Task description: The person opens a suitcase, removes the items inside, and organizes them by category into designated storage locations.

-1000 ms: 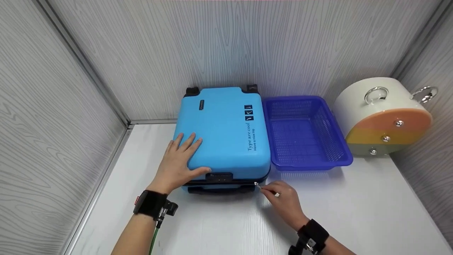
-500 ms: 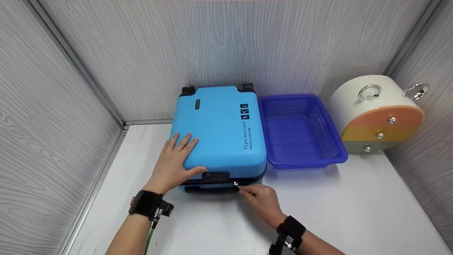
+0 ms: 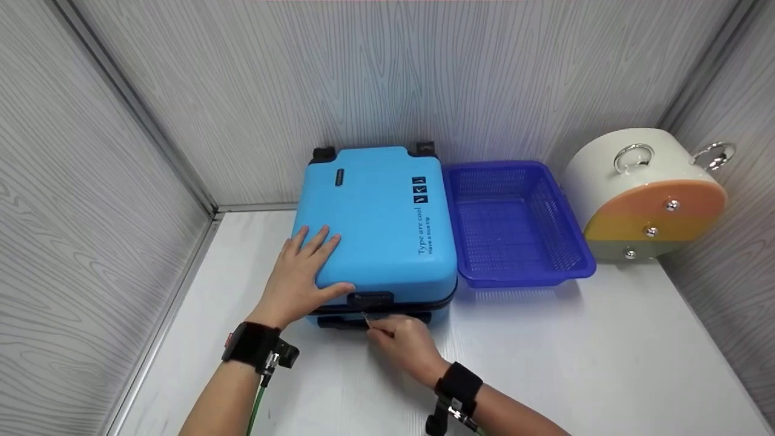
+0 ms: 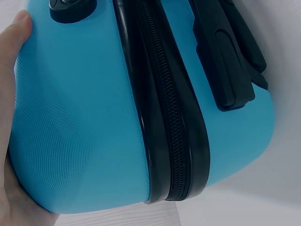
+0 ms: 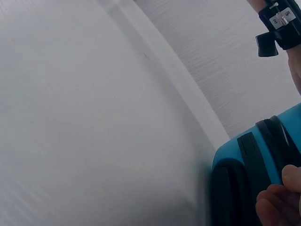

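Note:
A light blue hard-shell suitcase (image 3: 381, 224) lies flat on the white table, its wheels toward the back wall. My left hand (image 3: 296, 275) rests spread on the front left of its lid, the thumb pointing at the combination lock (image 3: 370, 299). Along the front runs a black zipper (image 4: 169, 103), its teeth meshed in the left wrist view. Below the lock my right hand (image 3: 405, 345) pinches a small metal zipper pull (image 3: 366, 318) between thumb and forefinger. Behind those fingers the black carry handle (image 3: 339, 323) is partly hidden. In the right wrist view the curled fingertips (image 5: 273, 207) overlap the suitcase front.
A blue plastic basket (image 3: 521, 283) stands right beside the suitcase. Farther right is a white round-topped box (image 3: 605, 163) with orange, yellow and green bands, silver knobs and ring handles. Wood-grain wall panels (image 3: 375, 72) enclose the back and both sides.
My right hand has slid left along the suitcase front with the zipper pull, from near the right corner to below the lock. My left hand stays on the lid.

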{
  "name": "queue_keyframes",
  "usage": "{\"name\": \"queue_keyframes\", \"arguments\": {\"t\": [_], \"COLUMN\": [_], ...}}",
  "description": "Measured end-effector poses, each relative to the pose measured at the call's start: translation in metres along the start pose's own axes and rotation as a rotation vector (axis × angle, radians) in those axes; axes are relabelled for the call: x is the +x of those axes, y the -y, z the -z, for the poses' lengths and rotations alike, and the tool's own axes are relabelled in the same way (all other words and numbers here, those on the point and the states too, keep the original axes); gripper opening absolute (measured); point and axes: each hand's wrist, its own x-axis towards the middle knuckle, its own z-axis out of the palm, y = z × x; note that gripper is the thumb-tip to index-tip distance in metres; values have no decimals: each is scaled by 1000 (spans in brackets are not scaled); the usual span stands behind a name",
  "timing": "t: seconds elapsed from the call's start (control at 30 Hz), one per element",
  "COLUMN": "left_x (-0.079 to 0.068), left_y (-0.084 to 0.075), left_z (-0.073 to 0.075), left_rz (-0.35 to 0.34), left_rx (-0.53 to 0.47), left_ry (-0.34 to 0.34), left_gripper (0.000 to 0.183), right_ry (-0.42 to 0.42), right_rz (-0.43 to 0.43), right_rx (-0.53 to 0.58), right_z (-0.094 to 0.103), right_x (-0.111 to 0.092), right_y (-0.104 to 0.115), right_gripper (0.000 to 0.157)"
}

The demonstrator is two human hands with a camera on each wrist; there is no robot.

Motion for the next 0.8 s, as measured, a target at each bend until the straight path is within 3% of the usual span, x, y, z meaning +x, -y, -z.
{"name": "queue_keyframes", "arguments": {"t": [0.1,0.27,0.33,0.43,0.57,0.67,0.8], "left_x": [-2,-6,-5,-3,0,1,-1], "left_y": [1,1,1,2,1,-1,-1], "left_z": [0,2,2,3,1,0,-1], "left_rz": [-1,11,15,24,35,36,31], "left_rx": [2,5,9,11,10,8,9], "left_ry": [-1,-13,-14,-13,-12,-6,-29], "left_gripper": [98,98,98,98,99,100,99], "right_ry": [0,-208,-269,-212,30,181,244], "right_rz": [97,517,607,586,454,407,408], "right_rx": [-46,-154,-218,-314,-454,-542,-592], "right_z": [14,62,85,113,129,129,124], "right_x": [-3,11,28,57,86,97,99], "right_y": [0,2,1,-5,-15,-21,-24], "right_gripper": [20,28,40,72,109,119,115]}}
